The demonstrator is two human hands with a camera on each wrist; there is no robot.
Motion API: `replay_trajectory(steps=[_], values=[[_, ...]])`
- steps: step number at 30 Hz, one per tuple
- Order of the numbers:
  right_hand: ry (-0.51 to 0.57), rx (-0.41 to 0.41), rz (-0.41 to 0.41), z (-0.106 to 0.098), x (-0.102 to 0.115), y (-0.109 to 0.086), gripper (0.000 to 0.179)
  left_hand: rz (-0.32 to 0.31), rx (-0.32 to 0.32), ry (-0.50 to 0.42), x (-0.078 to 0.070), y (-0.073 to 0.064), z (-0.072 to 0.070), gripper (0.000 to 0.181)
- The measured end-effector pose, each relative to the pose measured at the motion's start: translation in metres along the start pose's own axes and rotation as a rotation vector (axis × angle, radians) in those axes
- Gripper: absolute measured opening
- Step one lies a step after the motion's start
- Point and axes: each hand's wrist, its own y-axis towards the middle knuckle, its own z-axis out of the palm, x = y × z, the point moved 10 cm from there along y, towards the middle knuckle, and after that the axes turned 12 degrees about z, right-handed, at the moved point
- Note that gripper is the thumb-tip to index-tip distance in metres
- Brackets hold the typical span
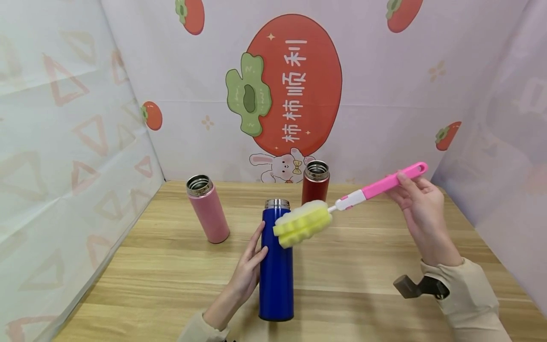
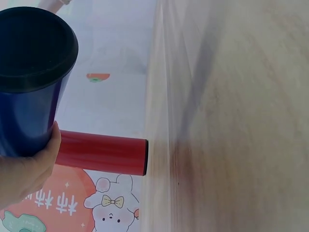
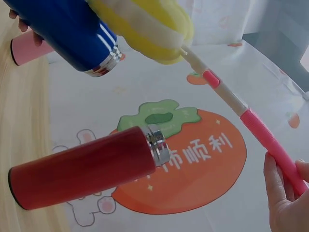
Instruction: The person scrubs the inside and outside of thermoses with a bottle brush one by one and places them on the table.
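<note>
My left hand [image 1: 245, 273] grips a tall blue thermos bottle [image 1: 277, 280] round its side. The bottle stands upright, its steel mouth uncovered, and its black base [image 2: 36, 53] shows in the left wrist view, raised off the table. My right hand [image 1: 420, 206] pinches the pink handle of a bottle brush [image 1: 386, 184]. The brush slants down to the left, and its yellow and white sponge head [image 1: 303, 223] overlaps the upper part of the blue bottle in the head view, below the mouth. In the right wrist view, my right hand [image 3: 287, 198] holds the handle's end.
A pink thermos bottle [image 1: 209, 211] stands uncapped on the wooden table [image 1: 162, 280], to the left. Behind the sponge head is an uncapped red thermos bottle [image 1: 316, 187], partly hidden in the head view. Printed cloth walls [image 1: 376, 104] enclose the back and sides.
</note>
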Motion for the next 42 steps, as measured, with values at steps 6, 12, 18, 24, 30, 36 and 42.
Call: replay_trajectory(steps=[6, 12, 18, 24, 30, 36, 42], values=[[0.057, -0.025, -0.031, -0.001, 0.007, 0.003, 0.011, -0.001, 0.025, -0.016, 0.000, -0.001, 0.003, 0.053], [0.075, -0.050, -0.056, -0.002, 0.013, 0.005, 0.011, -0.008, 0.041, -0.013, 0.001, -0.001, 0.005, 0.052], [0.085, -0.078, -0.060, -0.005, 0.014, 0.005, 0.013, -0.021, 0.058, -0.026, 0.002, -0.002, 0.008, 0.053], [0.125, -0.101, -0.072, -0.009, 0.016, 0.005, 0.015, -0.028, 0.059, -0.029, 0.003, -0.002, 0.009, 0.052], [0.117, -0.126, -0.086, -0.011, 0.017, 0.003, 0.018, -0.042, 0.051, -0.024, 0.005, -0.003, 0.009, 0.052], [0.099, -0.137, -0.080, -0.012, 0.017, 0.002, 0.019, -0.060, 0.028, 0.023, 0.007, -0.004, 0.007, 0.059], [0.101, -0.132, -0.087, -0.011, 0.017, 0.001, 0.016, -0.064, -0.020, 0.176, 0.009, -0.002, 0.002, 0.074]])
